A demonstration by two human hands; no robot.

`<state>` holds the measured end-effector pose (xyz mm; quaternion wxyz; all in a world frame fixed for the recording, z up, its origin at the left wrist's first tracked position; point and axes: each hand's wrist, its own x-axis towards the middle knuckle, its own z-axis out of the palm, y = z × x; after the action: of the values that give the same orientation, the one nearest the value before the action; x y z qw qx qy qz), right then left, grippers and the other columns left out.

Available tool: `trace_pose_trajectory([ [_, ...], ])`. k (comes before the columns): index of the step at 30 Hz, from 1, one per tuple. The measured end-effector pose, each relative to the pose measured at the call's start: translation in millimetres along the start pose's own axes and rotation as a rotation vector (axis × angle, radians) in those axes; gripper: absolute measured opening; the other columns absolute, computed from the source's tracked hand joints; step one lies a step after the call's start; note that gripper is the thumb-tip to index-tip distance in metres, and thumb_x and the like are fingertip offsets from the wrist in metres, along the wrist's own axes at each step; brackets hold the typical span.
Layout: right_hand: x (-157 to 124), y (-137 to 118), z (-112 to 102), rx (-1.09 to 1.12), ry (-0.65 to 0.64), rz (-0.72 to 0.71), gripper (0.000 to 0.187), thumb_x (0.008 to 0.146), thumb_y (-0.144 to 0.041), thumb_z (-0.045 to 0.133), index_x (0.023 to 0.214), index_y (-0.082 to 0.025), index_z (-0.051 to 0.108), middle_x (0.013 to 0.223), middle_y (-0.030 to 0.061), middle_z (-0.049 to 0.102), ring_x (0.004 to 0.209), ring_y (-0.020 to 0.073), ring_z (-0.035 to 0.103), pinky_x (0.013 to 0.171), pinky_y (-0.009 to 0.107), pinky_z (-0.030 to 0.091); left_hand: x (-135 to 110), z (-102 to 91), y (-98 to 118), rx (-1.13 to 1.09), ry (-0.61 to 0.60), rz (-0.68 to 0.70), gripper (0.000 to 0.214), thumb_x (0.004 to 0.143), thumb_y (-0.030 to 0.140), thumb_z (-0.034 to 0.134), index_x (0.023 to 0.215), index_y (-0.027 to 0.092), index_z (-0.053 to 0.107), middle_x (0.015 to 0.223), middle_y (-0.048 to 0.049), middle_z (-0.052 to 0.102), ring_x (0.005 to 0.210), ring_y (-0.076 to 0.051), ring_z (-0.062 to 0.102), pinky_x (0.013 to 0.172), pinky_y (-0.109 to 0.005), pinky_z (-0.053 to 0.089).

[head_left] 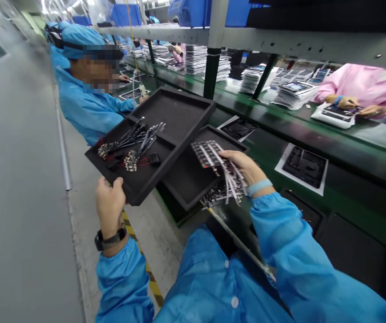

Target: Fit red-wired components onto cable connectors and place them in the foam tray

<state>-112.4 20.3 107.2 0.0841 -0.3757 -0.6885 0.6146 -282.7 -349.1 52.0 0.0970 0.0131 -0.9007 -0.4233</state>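
Note:
My left hand grips the near left corner of a black foam tray, which it holds up at a tilt. In the tray's near compartment lie bundles of thin dark cables with metal connector ends, plus some red wires with a black connector. My right hand is closed on a sheet of small parts with pale strips hanging from it. Below the sheet, a second black tray rests partly under the first. A heap of small parts lies beside that tray, under the strips.
A co-worker in blue sits to the left, close to the raised tray. Opposite, a person in pink handles a device. Panels on white sheets lie along the green bench. A metal shelf beam runs overhead.

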Motion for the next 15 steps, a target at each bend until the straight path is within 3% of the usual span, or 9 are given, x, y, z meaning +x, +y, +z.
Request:
trace_pose_trajectory([
  [5, -59, 35, -89, 0.309, 0.275, -0.028, 0.015, 0.086, -0.030, 0.074, 0.084, -0.019, 0.064, 0.064, 0.0007, 0.068, 0.052, 0.0154, 0.061, 0.050, 0.027, 0.056, -25, 41.9, 31, 0.033, -0.156, 0.038, 0.055, 0.090, 0.041, 0.057, 0.136, 0.012, 0.062, 0.127, -0.0193, 0.071, 0.115, -0.038, 0.067, 0.102, -0.048, 0.052],
  [8, -99, 59, -126, 0.478, 0.452, -0.111, 0.019, 0.079, -0.029, 0.083, 0.085, -0.020, 0.067, 0.065, -0.0029, 0.068, 0.049, 0.0118, 0.059, 0.043, 0.021, 0.051, -45, 64.6, 44, 0.108, -0.252, 0.082, 0.062, 0.093, 0.041, 0.055, 0.146, 0.010, 0.054, 0.136, -0.0233, 0.067, 0.126, -0.042, 0.062, 0.106, -0.052, 0.049],
  [11, -134, 74, -139, 0.489, 0.488, -0.184, 0.029, 0.073, -0.034, 0.089, 0.089, -0.021, 0.069, 0.072, -0.0022, 0.073, 0.055, 0.0129, 0.065, 0.048, 0.021, 0.053, -58, 77.8, 51, 0.215, -0.326, 0.116, 0.073, 0.094, 0.047, 0.053, 0.154, 0.007, 0.044, 0.139, -0.0284, 0.063, 0.129, -0.047, 0.060, 0.105, -0.056, 0.048],
  [15, -161, 91, -130, 0.529, 0.433, -0.239, 0.041, 0.071, -0.041, 0.092, 0.099, -0.022, 0.070, 0.086, 0.0013, 0.079, 0.069, 0.0179, 0.073, 0.062, 0.027, 0.060, -65, 74.1, 51, 0.393, -0.421, 0.120, 0.078, 0.094, 0.054, 0.050, 0.154, 0.003, 0.043, 0.127, -0.0321, 0.068, 0.118, -0.050, 0.065, 0.096, -0.058, 0.051],
])
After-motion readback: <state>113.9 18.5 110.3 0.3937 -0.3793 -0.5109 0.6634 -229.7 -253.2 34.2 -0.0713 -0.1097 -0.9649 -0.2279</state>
